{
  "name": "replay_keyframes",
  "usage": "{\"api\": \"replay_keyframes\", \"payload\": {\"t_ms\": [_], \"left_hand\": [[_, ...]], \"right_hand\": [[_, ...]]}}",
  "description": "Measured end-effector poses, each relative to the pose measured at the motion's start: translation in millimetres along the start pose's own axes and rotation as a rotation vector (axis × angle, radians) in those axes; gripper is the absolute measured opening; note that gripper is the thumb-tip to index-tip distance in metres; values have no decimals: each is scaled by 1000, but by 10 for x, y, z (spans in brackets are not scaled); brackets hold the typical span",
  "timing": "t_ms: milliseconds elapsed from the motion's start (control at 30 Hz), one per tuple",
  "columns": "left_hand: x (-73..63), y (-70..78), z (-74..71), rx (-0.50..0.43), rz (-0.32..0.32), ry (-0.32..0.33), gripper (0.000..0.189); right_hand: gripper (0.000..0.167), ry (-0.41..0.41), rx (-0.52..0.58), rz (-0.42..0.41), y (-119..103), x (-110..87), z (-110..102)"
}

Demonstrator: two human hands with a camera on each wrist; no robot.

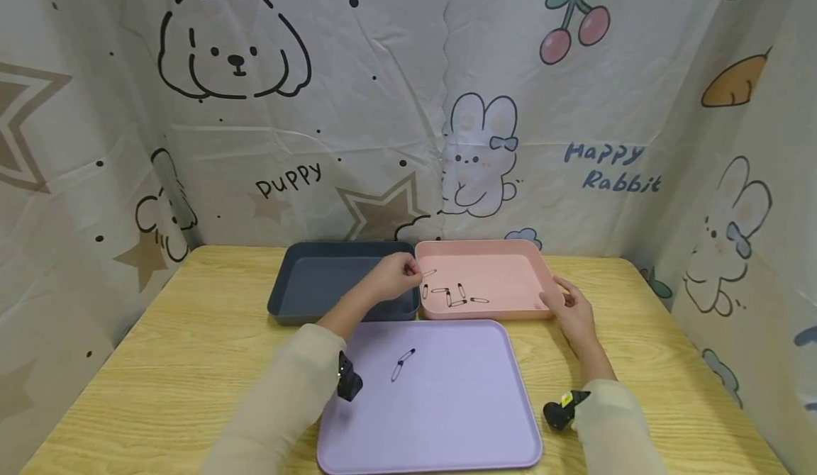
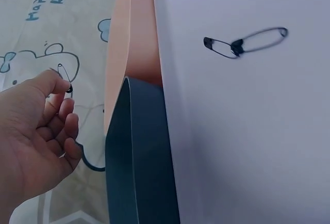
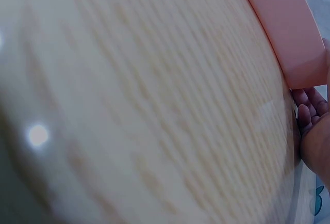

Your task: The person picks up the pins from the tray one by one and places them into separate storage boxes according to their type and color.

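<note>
Between thumb and forefinger, my left hand point(image 1: 397, 276) pinches a safety pin point(image 2: 69, 88) with a black cap, above where the dark blue tray point(image 1: 313, 283) meets the pink tray point(image 1: 510, 273). Several similar safety pins point(image 1: 462, 291) lie scattered in the left half of the pink tray. My right hand point(image 1: 572, 312) grips that tray's right side near the front corner, thumb over the rim and fingers outside. On the lilac tray point(image 1: 459, 404) in front, two safety pins point(image 2: 237, 47) lie end to end, touching; whether they are linked I cannot tell.
All three trays stand on a wooden table point(image 1: 191, 361), the dark blue and pink ones side by side at the back. A printed cloth point(image 1: 370, 120) hangs behind and along both sides. Wrist cameras sit on both sleeves.
</note>
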State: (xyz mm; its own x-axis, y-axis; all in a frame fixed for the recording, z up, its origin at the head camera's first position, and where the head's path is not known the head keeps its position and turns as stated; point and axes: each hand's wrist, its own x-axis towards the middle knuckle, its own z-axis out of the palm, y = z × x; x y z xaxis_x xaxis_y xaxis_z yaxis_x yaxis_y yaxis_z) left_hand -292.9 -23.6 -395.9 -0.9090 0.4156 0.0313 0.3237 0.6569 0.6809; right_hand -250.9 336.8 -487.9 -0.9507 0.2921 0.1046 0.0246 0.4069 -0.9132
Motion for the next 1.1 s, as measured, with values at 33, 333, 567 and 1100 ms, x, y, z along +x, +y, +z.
{"api": "replay_keyframes", "payload": {"t_ms": [33,333,567,1100], "left_hand": [[25,2,8,-2,-3,0,7],[201,50,117,-56,-13,45,7],[269,52,292,-86,-53,75,10],[325,-27,443,-131,-144,130,11]], "right_hand": [[67,-2,-5,-2,-12,-6,2],[63,-7,-45,79,-90,-15,4],[63,-3,-21,67,-82,-13,30],[63,6,-39,85,-73,-11,25]]}}
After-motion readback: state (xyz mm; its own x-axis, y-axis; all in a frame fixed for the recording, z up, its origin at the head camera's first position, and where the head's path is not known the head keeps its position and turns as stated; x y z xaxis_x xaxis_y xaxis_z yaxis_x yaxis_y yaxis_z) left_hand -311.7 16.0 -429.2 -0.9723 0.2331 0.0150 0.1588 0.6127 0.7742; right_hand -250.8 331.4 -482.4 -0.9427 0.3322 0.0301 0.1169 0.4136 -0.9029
